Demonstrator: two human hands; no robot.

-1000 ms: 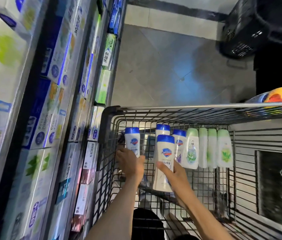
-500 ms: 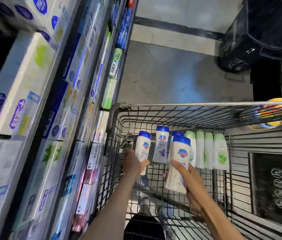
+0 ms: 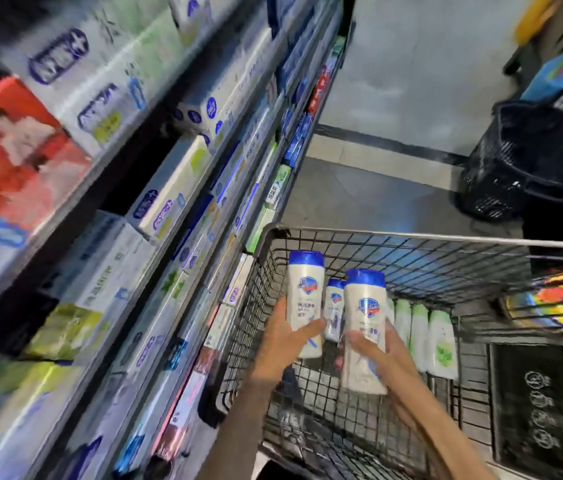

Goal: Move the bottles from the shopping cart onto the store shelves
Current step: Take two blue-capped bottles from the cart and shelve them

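Head view, looking steeply down, close over shopping cart (image 3: 411, 237), shelves (image 3: 169, 209) left

Both bare forearms extend forward, side by side. The left hand (image 3: 285, 341) is curled in a grip, thumb across the front. The right hand (image 3: 382, 355) likewise grips, fingers wrapped.

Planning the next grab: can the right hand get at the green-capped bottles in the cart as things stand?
Probably not yet. The right hand is already wrapped around a blue-capped bottle. The green-capped bottles stand just right of it against the cart wall, nothing covering them.
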